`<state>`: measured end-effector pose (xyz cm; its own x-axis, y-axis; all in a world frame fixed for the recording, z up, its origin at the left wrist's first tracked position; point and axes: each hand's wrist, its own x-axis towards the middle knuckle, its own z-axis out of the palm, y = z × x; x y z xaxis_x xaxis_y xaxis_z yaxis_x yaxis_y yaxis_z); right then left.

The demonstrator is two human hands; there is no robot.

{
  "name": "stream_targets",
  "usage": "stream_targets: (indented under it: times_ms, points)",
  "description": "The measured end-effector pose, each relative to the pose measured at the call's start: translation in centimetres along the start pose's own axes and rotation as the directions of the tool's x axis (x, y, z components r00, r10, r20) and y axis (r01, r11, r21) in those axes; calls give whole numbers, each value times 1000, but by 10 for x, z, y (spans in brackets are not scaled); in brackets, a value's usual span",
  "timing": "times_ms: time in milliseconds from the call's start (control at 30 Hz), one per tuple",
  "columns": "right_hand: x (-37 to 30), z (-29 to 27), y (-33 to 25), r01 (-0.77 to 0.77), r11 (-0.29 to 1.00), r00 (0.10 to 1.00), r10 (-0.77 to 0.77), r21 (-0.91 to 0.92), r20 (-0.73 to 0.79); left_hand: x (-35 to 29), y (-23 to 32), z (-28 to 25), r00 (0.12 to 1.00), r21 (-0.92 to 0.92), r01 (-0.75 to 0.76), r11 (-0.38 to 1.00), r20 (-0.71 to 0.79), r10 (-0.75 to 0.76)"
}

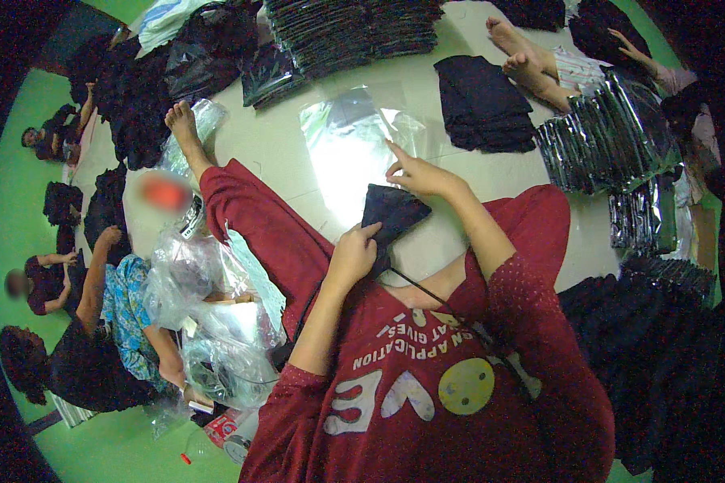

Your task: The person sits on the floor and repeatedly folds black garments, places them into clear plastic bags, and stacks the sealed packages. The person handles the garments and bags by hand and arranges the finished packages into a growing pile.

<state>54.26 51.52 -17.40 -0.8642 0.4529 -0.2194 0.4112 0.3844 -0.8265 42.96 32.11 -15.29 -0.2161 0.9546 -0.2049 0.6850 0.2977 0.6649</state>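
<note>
Black cloth (396, 214) in my left hand (353, 253)
I grasp it at the near edge of the floor (259, 145); my right hand (425, 177) (fingers (399, 154) spread) is by the right edge of the clear bag (330, 149)

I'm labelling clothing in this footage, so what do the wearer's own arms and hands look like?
The left hand and right hand are ungloved, and the forearms are bare. The left sleeve and right sleeve are dark red, sprinkled with small pale dots near their ends. No cable shows attached to either hand.
</note>
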Motion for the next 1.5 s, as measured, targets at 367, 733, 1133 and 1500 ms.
stream_targets:
  times_ms: [367,733,1133,1500]
  points:
    - [-62,-36,49,-357,904,932,363,236,16,17,-4,19,945,-716,278,641,85,-315]
    - [-51,-14,56,-443,886,897,435,139,82,19,-22,55,930,-953,224,202,147,-338]
    - [-53,-5,83,-354,924,933,360,144,-18,15,-12,61,955,-923,272,272,224,-196]
    - [-44,15,115,-260,958,954,274,124,-118,21,-11,65,933,-868,358,344,321,-162]
